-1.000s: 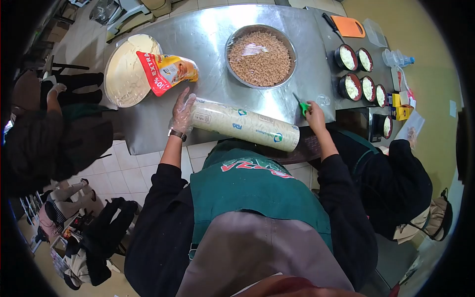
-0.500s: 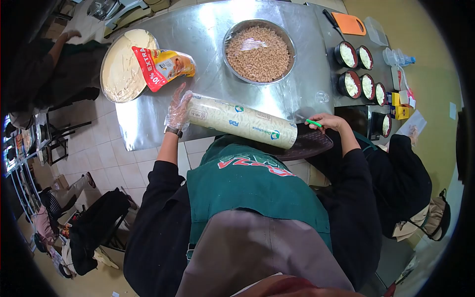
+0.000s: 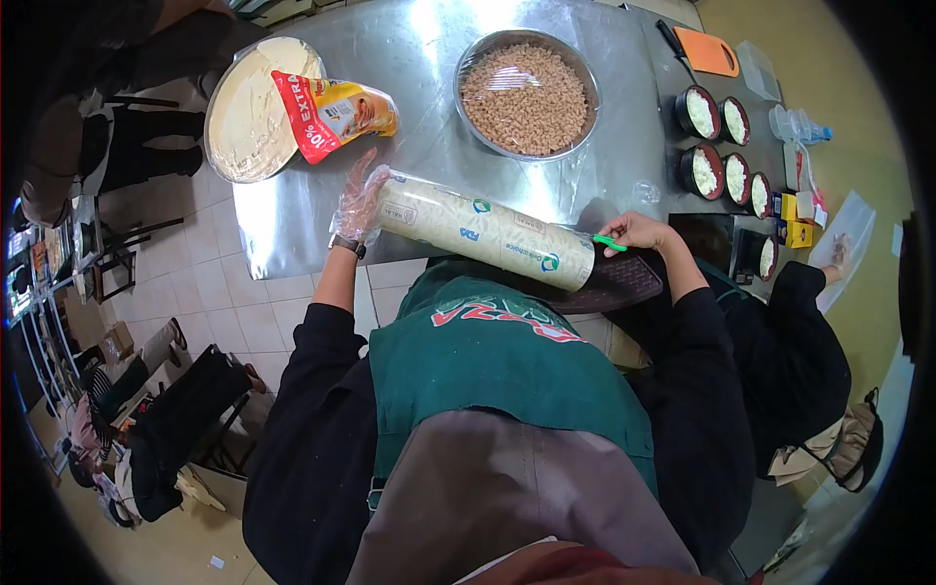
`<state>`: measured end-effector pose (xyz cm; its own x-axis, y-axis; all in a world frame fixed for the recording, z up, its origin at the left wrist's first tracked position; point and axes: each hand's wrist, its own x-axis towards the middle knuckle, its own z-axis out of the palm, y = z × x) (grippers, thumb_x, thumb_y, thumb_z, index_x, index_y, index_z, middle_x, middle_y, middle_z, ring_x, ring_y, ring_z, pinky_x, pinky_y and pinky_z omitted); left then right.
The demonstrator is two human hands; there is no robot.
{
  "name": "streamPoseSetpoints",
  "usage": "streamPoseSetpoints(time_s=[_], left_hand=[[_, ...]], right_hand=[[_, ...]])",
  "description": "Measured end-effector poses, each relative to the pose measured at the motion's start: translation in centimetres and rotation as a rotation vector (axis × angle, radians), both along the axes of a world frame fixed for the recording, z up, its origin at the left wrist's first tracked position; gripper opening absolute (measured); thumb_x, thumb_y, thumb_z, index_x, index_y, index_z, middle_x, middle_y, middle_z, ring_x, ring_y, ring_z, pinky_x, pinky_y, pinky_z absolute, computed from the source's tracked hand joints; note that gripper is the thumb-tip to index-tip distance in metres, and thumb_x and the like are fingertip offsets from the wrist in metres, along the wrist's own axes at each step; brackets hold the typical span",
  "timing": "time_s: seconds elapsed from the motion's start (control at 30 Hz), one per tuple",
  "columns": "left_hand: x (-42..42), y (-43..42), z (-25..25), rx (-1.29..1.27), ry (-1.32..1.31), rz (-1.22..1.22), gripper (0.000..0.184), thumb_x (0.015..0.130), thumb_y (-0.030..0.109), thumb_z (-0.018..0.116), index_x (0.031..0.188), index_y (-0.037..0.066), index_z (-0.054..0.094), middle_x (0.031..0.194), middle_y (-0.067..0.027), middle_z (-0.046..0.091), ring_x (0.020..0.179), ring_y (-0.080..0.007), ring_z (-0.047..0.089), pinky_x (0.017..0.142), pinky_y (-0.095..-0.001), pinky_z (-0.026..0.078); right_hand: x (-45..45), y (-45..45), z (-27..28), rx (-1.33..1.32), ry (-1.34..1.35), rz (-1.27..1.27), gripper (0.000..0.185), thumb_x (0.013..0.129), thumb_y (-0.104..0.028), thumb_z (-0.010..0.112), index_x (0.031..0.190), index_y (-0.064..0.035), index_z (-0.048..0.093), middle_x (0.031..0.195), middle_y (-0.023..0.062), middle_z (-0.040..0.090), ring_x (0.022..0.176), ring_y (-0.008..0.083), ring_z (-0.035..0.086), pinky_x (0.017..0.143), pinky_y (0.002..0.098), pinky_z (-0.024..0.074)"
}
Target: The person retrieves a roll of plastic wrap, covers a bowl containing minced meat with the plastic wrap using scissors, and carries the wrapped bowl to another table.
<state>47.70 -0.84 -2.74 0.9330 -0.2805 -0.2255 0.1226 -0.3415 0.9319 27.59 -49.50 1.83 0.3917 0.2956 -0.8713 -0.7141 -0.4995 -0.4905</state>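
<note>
Right hand (image 3: 636,232), right of frame centre: bare, thumb and fingers pinching green-handled scissors (image 3: 611,243), tips pointing left at the near end of a printed roll (image 3: 487,229). Scissors are right at the roll's right end; actual contact can't be told. Left hand (image 3: 357,207), in a clear plastic glove, is at the roll's other end, left of centre, at least one finger stretched toward the top of frame; whether the rest close on the roll, cannot tell.

Roll sits mid-frame, left of the right fingers and right of the left ones. Long axis slopes gently from upper left to lower right, so it spans the gap between both hands. Neither hand is clearly nearer; each is at its own end.

Roll is over the lower edge of a steel table (image 3: 426,107); resting or held up, unclear. Above it, top centre, a metal bowl (image 3: 596,97) of brown crumbly food. Upper left, a pan of pale paste with a red-yellow pouch (image 3: 336,115) overlapping its right side. Upper right, six dark bowls (image 3: 688,180) of white food, orange board (image 3: 706,53) above them. Right edge, a co-worker's hand (image 3: 837,255) at a clear sheet. Tiled floor (image 3: 234,327), lower left.
</note>
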Motion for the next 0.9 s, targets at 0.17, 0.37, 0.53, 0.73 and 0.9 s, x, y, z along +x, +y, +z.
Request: streamPoseSetpoints(time_s=[0.17,0.37,0.53,0.73,0.9], left_hand=[[-0.2,-0.3,1.1,0.042,-0.031,-0.016,0.057,0.084,0.03,0.067,0.133,0.009,0.046,0.134,-0.0109,0.048,0.124,-0.0228,0.045,0.102,-0.0337,0.037],[-0.1,-0.2,1.2,0.003,0.05,-0.001,0.06,0.084,0.032,0.068,0.134,0.008,0.044,0.135,-0.0116,0.047,0.123,-0.0222,0.046,0.103,-0.0335,0.036],[0.0,0.1,0.1,0.009,0.026,-0.025,0.061,0.084,0.032,0.067,0.135,0.009,0.043,0.136,-0.0103,0.046,0.124,-0.022,0.044,0.103,-0.0324,0.035],[-0.3,-0.1,0.6,-0.034,0.08,0.009,0.059,0.085,0.031,0.067,0.135,0.009,0.044,0.137,-0.0096,0.046,0.124,-0.0219,0.044,0.103,-0.0321,0.035],[-0.3,-0.1,1.3,-0.005,0.032,-0.007,0.058,0.084,0.03,0.067,0.134,0.009,0.044,0.135,-0.0099,0.047,0.124,-0.0223,0.045,0.103,-0.0323,0.036]], right_hand=[[-0.2,0.5,1.8,0.021,0.041,-0.001,0.037,0.075,-0.019,0.076,0.107,-0.0053,0.063,0.097,-0.0018,0.063,0.09,0.0079,0.054,0.083,0.0235,0.0405],[0.8,2.1,1.6,0.086,0.03,-0.078,0.038,0.075,-0.028,0.076,0.104,-0.0063,0.064,0.097,-0.0002,0.062,0.09,0.0092,0.053,0.082,0.024,0.0385],[1.3,3.1,1.4,0.082,-0.01,-0.068,0.034,0.074,-0.025,0.077,0.098,-0.0057,0.062,0.092,-0.001,0.062,0.088,0.0087,0.055,0.084,0.0239,0.04],[1.7,3.9,-0.2,0.099,-0.121,-0.114,0.033,0.069,-0.018,0.082,0.088,-0.0069,0.057,0.076,-0.0036,0.057,0.068,0.0051,0.051,0.062,0.0192,0.0387],[1.8,3.9,0.5,0.171,-0.069,-0.083,0.034,0.072,-0.014,0.079,0.095,-0.005,0.056,0.077,-0.0043,0.055,0.07,0.0047,0.05,0.063,0.02,0.0387]])
